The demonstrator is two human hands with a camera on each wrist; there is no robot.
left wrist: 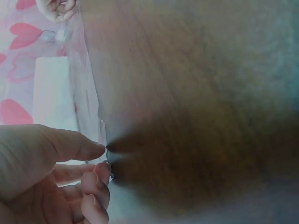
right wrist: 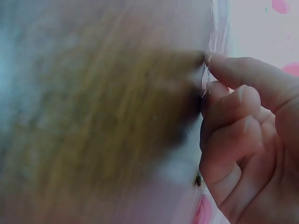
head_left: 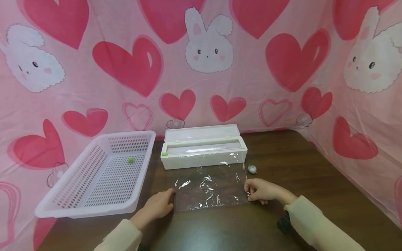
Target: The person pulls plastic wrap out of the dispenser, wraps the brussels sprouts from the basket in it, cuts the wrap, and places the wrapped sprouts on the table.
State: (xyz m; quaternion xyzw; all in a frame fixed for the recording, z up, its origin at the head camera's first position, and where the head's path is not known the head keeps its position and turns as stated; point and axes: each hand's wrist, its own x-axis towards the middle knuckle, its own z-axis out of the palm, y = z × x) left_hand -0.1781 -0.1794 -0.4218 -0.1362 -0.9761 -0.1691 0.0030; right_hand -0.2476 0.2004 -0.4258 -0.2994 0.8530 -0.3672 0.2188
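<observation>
Standing at the left of the dark table [head_left: 282, 157], the white basket [head_left: 91, 212] holds a small green item [head_left: 130, 160], while from the long white box [head_left: 201, 161], its lid [head_left: 201, 131] raised, a clear film [head_left: 208, 188] stretches nearward, its near edge pinched at either end by the left hand [head_left: 158, 204] and right hand [head_left: 263, 191]. Only the head view shows the basket and a small round item [head_left: 252, 169]; the wrist views show closely the fingertips [left wrist: 91, 148] gripping the film. The box's inside is hard to make out, the sleeves [head_left: 314, 223] are cut off, and blur hides the wood grain in the wrist views.
</observation>
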